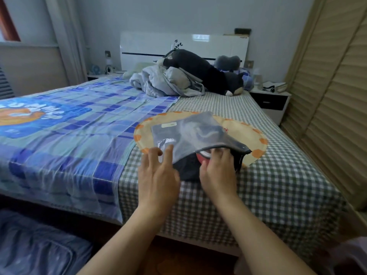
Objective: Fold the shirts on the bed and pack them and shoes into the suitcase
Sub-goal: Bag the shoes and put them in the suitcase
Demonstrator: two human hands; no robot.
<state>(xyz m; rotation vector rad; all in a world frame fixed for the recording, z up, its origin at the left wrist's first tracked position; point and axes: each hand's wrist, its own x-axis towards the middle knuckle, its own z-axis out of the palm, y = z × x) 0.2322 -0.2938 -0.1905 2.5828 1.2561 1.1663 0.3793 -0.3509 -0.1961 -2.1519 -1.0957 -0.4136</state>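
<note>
On the checked bed (258, 185), two hands work a grey zip pouch (194, 133).

Left hand (156, 175) presses spread fingers on it; right hand (217, 173) curls into its opening, gripping dark folded clothing (186, 169). One round yellow mat (256, 135) lies beneath; one black plush (208, 74) and crumpled bedding (164, 80) sit beyond.

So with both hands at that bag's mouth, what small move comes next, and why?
Probably the right hand pushes the red-and-dark item deeper into the bag: its fingers are already inside the opening, the item pokes out, and the left hand touches the bag's near edge with straight fingers.
</note>
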